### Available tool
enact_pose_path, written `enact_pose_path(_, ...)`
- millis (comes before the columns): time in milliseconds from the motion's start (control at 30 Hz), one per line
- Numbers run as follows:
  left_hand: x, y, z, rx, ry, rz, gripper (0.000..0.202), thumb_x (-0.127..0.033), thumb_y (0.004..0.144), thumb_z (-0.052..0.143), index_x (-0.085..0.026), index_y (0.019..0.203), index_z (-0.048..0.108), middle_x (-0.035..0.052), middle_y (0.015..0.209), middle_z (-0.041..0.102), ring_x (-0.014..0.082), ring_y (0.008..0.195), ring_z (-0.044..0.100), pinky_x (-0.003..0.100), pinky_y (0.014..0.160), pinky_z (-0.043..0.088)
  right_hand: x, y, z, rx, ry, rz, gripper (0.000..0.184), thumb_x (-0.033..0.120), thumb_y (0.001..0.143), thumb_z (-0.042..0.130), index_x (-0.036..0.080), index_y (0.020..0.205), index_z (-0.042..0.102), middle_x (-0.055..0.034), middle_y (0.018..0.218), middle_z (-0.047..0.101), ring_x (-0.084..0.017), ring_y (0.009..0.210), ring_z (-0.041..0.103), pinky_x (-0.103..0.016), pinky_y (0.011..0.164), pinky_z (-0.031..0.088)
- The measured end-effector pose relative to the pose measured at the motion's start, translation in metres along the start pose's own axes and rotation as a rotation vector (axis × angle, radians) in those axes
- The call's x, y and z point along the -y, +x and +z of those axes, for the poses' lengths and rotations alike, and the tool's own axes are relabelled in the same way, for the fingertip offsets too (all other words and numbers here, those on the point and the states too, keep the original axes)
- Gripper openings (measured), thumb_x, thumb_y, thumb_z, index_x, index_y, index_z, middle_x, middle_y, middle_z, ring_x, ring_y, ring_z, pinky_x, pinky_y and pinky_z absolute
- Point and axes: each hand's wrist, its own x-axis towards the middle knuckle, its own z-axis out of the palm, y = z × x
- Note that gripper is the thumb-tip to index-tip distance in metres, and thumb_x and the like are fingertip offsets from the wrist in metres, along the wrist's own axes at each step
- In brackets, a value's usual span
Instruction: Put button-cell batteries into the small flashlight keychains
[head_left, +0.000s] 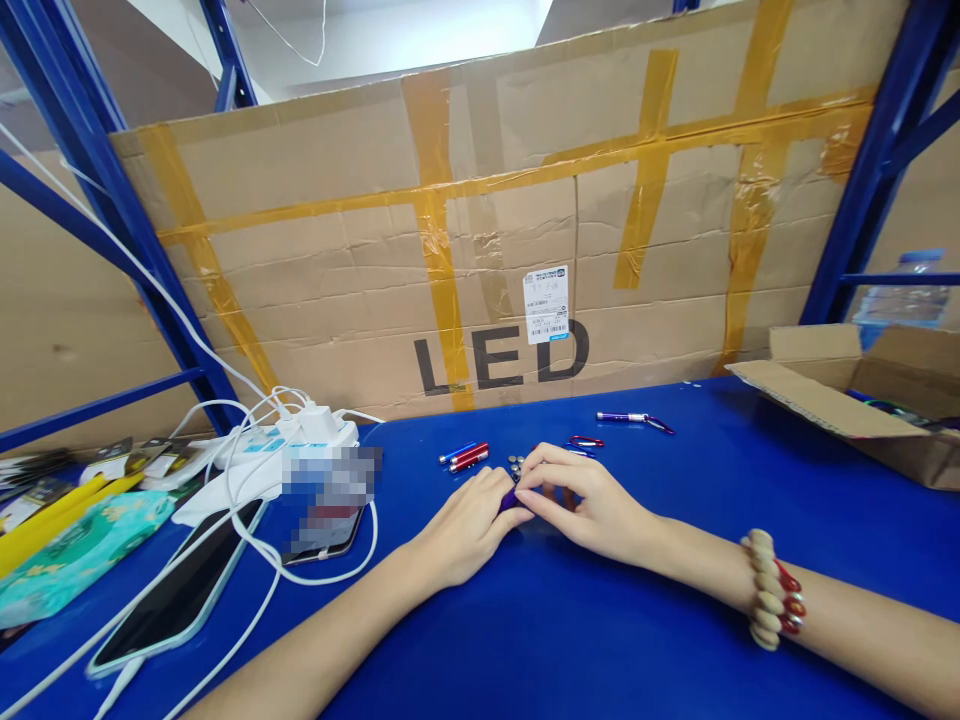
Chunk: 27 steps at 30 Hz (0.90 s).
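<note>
Both my hands meet at the middle of the blue table (570, 620). My left hand (465, 525) and my right hand (589, 500) are closed together on a small purple piece (511, 497), mostly hidden by the fingers. Just behind them lie small silver button cells (516, 463), red and blue mini flashlights (466, 456) and a red carabiner clip (585, 441). A purple mini flashlight with a clip (634, 418) lies farther back. My right wrist wears a beaded bracelet (769, 590).
A taped cardboard sheet marked LED (510, 250) walls off the back. An open cardboard box (862, 395) stands at the right. At the left are a white power strip with chargers (300, 440), white cables, two phones (176, 595), a teal packet (75, 555) and blue rack posts.
</note>
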Motion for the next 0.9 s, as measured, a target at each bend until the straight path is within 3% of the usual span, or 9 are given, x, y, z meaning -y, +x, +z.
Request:
enact_pose_path(233, 0.004, 0.0, 0.005, -0.106, 0.056, -0.164, 0.029, -0.037, 0.092, 0.029, -0.018, 0.089, 0.051, 0.0063, 0.093, 0.058, 0.0198, 0.09, 0.053, 0.037, 0.084, 0.043, -0.01, 0.006, -0.01, -0.107, -0.19, 0.309, 0.02, 0.031, 0.086, 0.044, 0.021, 0.082, 0.06, 0.0004, 0.079, 0.061, -0.009, 0.061, 0.054, -0.021, 0.054, 0.041)
enact_pose_path(400, 0.004, -0.001, 0.006, -0.128, 0.084, -0.201, 0.03, -0.037, 0.092, 0.028, -0.019, 0.084, 0.05, 0.0068, 0.094, 0.059, 0.0207, 0.093, 0.054, 0.037, 0.085, 0.043, -0.021, 0.006, -0.016, 0.06, -0.372, 0.406, 0.011, 0.034, 0.072, 0.06, 0.025, 0.075, 0.066, 0.003, 0.08, 0.065, -0.012, 0.064, 0.059, -0.022, 0.052, 0.038)
enact_pose_path(533, 0.002, -0.001, 0.005, -0.131, 0.074, -0.231, 0.03, -0.037, 0.092, 0.025, -0.018, 0.089, 0.049, 0.0078, 0.095, 0.059, 0.0215, 0.094, 0.053, 0.037, 0.085, 0.042, -0.021, 0.007, -0.016, 0.156, -0.424, 0.44, 0.011, 0.033, 0.075, 0.058, 0.027, 0.076, 0.067, 0.0033, 0.083, 0.068, -0.017, 0.075, 0.062, -0.024, 0.056, 0.041)
enact_pose_path(767, 0.001, 0.001, 0.0, -0.069, 0.054, -0.145, 0.018, -0.03, 0.092, 0.032, -0.019, 0.087, 0.046, 0.0037, 0.088, 0.054, 0.0182, 0.084, 0.052, 0.033, 0.079, 0.043, -0.025, 0.005, -0.014, 0.203, -0.377, 0.48, 0.013, 0.023, 0.079, 0.056, 0.027, 0.087, 0.065, 0.0032, 0.09, 0.069, -0.018, 0.085, 0.063, -0.028, 0.067, 0.047)
enact_pose_path(900, 0.001, 0.002, 0.0, -0.093, 0.025, -0.068, 0.013, -0.024, 0.092, 0.035, -0.02, 0.087, 0.046, 0.0016, 0.09, 0.052, 0.0154, 0.086, 0.051, 0.028, 0.079, 0.042, -0.024, 0.004, -0.012, 0.214, -0.368, 0.499, 0.016, 0.019, 0.079, 0.056, 0.026, 0.091, 0.064, 0.0022, 0.094, 0.069, -0.018, 0.09, 0.062, -0.03, 0.072, 0.048)
